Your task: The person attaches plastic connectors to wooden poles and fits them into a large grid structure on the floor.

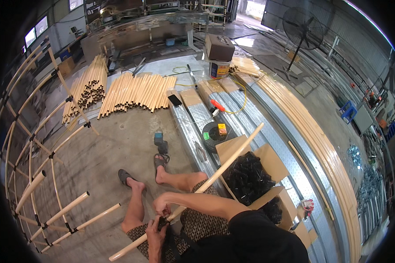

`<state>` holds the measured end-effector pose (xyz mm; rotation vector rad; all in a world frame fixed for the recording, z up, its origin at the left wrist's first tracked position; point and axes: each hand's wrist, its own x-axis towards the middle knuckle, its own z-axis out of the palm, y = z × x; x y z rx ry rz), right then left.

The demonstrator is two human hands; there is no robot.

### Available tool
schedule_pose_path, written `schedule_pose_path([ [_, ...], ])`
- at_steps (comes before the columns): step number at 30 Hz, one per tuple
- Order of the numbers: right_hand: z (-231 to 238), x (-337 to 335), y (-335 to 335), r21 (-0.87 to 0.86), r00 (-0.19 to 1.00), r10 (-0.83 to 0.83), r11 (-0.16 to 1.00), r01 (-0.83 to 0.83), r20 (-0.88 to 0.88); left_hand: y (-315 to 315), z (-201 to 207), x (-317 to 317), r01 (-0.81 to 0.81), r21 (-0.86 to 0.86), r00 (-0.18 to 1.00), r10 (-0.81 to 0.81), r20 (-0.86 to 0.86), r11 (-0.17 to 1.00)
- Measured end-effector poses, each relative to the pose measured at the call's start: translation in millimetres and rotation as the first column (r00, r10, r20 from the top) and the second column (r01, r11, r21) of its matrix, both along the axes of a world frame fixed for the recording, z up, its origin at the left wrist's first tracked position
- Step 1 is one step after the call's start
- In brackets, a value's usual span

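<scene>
A long cream-coloured pipe (224, 168) lies slantwise across my lap, its far end raised over the boxes at my right. My left hand (155, 234) is closed around a small black pipe joint (163, 222) at the pipe. Just beyond it, my right hand (162, 205) bends down with its fingers drawn together at the same joint. What sits between the right fingertips is too small to make out. An open cardboard box (276, 163) full of black pipe joints (249, 177) stands to my right, with a second box of black joints (273, 209) nearer me.
A cordless drill (159, 139) stands on the floor beyond my feet. At left rises a frame of joined pipes (52, 155). Pipe stacks (138, 91) lie ahead. Wrapped metal lengths (196, 116) at right carry a black wire coil (213, 142) and a phone (175, 100).
</scene>
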<state>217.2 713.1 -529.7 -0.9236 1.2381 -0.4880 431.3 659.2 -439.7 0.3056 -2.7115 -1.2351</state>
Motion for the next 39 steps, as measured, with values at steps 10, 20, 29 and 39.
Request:
schedule_pose_path([
  [10,-14,12,34,-0.183,0.951,-0.219,0.948,0.26,0.217,-5,-5,-1,0.011,-0.022,0.997,-0.012,-0.073,1.0],
  [20,-17,13,24,-0.168,0.978,-0.19,0.965,0.203,0.09,2,0,-2,0.01,0.026,0.997,-0.008,-0.073,1.0],
  [29,-32,7,-4,-0.028,0.996,-0.092,0.995,0.092,0.016,2,-9,-3,0.063,-0.021,0.995,-0.064,-0.07,0.998],
  [39,-2,75,58,-0.633,0.338,-0.94,0.228,0.74,0.057,-22,-45,-8,-0.02,0.28,0.999,0.01,0.034,0.96],
])
